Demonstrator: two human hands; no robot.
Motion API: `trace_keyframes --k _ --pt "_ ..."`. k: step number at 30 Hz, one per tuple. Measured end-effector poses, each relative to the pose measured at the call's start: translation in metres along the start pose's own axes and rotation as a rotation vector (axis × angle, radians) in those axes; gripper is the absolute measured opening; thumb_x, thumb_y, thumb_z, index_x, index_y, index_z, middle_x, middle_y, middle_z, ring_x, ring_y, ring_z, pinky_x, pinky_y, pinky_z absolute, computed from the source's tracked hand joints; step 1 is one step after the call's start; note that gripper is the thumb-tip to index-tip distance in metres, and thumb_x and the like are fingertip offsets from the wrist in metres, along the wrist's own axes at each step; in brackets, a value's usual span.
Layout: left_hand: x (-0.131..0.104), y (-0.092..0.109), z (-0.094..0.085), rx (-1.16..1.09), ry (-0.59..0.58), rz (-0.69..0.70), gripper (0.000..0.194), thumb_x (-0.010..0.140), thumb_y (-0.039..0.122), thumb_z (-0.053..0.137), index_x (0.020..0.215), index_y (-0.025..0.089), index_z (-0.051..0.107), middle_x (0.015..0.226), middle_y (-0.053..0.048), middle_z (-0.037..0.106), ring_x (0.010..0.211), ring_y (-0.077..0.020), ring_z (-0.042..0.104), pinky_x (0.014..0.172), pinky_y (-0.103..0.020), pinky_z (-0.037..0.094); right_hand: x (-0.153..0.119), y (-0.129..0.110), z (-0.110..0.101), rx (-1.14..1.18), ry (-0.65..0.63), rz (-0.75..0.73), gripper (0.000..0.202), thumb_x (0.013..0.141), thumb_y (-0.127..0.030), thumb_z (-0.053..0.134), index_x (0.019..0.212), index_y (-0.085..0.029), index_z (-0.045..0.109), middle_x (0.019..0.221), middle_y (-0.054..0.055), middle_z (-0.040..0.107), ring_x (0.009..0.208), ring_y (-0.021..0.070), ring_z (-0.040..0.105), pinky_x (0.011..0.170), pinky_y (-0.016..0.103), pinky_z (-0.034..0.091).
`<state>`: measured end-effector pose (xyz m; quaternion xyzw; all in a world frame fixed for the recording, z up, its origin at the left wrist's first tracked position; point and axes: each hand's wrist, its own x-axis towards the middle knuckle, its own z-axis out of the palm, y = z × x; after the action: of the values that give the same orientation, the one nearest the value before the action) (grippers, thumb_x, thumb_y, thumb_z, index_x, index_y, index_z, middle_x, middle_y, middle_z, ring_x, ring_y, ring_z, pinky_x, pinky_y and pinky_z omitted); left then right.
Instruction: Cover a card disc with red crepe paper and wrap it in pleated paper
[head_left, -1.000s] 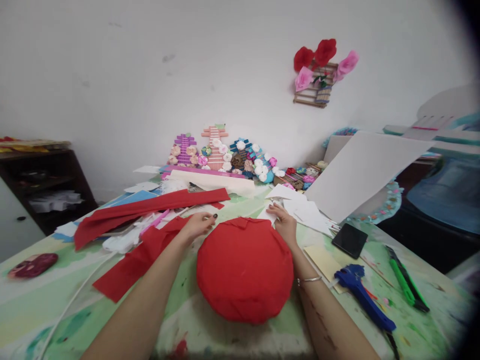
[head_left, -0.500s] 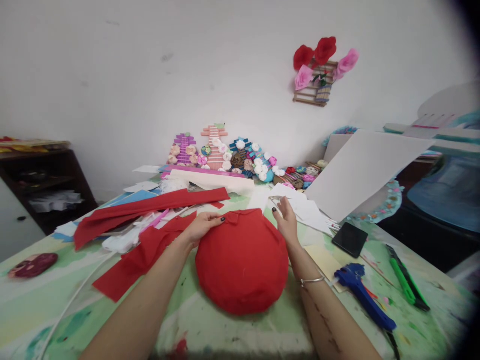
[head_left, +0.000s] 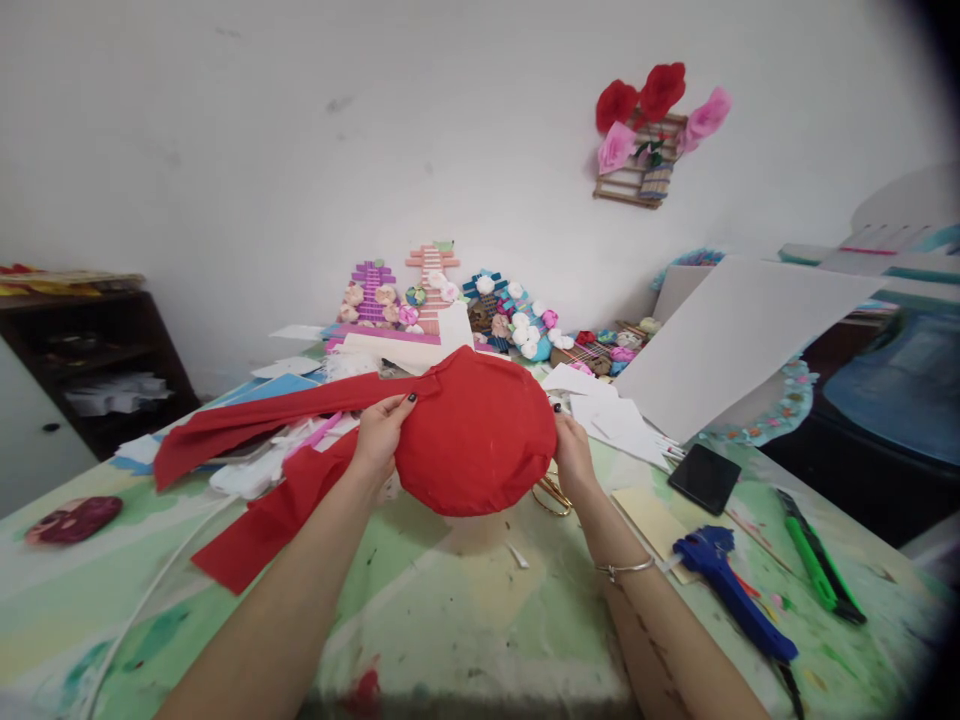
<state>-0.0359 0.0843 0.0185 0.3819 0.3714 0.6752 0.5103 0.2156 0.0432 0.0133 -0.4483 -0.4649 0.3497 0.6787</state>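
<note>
Above the paint-stained tablecloth, the left hand and right hand pinched the red fabric-covered disc, newly lifted, uncovering gold-handled scissors; its weight seemed hand-borne.

- Round red disc with cloth-like covering, held above paint-stained green tablecloth; left hand gripping its left edge, right hand its right
- Gold-coloured metal loops just beside right hand
- Long red cloth-like strips near left hand
- Blue plastic glue gun, green-and-black cutter farther right
</note>
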Motion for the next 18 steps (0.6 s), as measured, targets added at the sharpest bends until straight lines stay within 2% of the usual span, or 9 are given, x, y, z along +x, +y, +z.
trace_keyframes --k 2,3,5,7,9,13,18 --pt "0.0 0.0 0.0 -0.004 0.024 0.023 0.046 0.052 0.04 0.083 0.087 0.014 0.07 0.087 -0.007 0.073 0.086 -0.0221 0.066 0.08 -0.034 0.051 -0.002 -0.005 -0.001 -0.045 0.04 -0.096 0.039 0.081 -0.051 0.053 0.105 -0.021 0.062 0.107 0.005 0.066 0.09 0.0194 0.061 0.069 0.029 0.048" --pt "0.0 0.0 0.001 -0.004 0.034 0.034 0.045 0.053 0.039 0.082 0.087 0.014 0.07 0.088 -0.008 0.073 0.086 -0.022 0.066 0.081 -0.034 0.051 -0.004 -0.007 -0.001 -0.117 0.051 -0.192 0.041 0.082 -0.049 0.053 0.113 -0.022 0.059 0.12 0.007 0.061 0.103 0.0213 0.058 0.079 0.033 0.048" --pt "-0.001 0.0 0.002 0.002 0.054 0.057 0.041 0.055 0.039 0.08 0.086 0.013 0.07 0.088 -0.007 0.073 0.085 -0.0216 0.065 0.081 -0.034 0.051 -0.008 -0.011 -0.001 -0.362 0.04 -0.447 0.042 0.083 -0.044 0.056 0.12 -0.024 0.055 0.136 0.01 0.049 0.123 0.0253 0.046 0.097 0.043 0.04" --pt "-0.002 0.0 0.003 0.009 0.08 0.088 0.037 0.058 0.038 0.078 0.085 0.014 0.07 0.088 -0.006 0.072 0.083 -0.0208 0.065 0.081 -0.034 0.051 -0.014 -0.013 0.002 -0.638 -0.008 -0.686 0.037 0.083 -0.041 0.059 0.116 -0.025 0.058 0.14 0.012 0.043 0.131 0.0292 0.036 0.105 0.051 0.03" --pt "-0.003 0.0 0.004 0.017 0.111 0.124 0.032 0.062 0.038 0.076 0.083 0.015 0.069 0.087 -0.005 0.072 0.082 -0.02 0.065 0.081 -0.033 0.051 -0.02 -0.012 0.007 -0.805 -0.052 -0.814 0.031 0.079 -0.042 0.065 0.105 -0.024 0.062 0.141 0.012 0.041 0.132 0.0324 0.031 0.107 0.055 0.024" --pt "-0.005 0.0 0.007 0.038 0.172 0.185 0.026 0.068 0.037 0.072 0.082 0.016 0.067 0.087 -0.005 0.071 0.081 -0.0187 0.064 0.08 -0.031 0.051 -0.027 -0.003 0.016 -0.935 -0.045 -0.864 0.027 0.074 -0.042 0.071 0.09 -0.023 0.061 0.141 0.012 0.039 0.132 0.0374 0.027 0.103 0.058 0.026" --pt "-0.009 0.001 0.01 0.069 0.201 0.211 0.022 0.071 0.035 0.07 0.081 0.016 0.065 0.086 -0.005 0.07 0.08 -0.0184 0.064 0.079 -0.031 0.051 -0.026 0.007 0.02 -0.914 -0.034 -0.817 0.006 0.081 -0.024 0.063 0.076 -0.022 0.06 0.134 0.01 0.045 0.128 0.0346 0.031 0.099 0.057 0.031"
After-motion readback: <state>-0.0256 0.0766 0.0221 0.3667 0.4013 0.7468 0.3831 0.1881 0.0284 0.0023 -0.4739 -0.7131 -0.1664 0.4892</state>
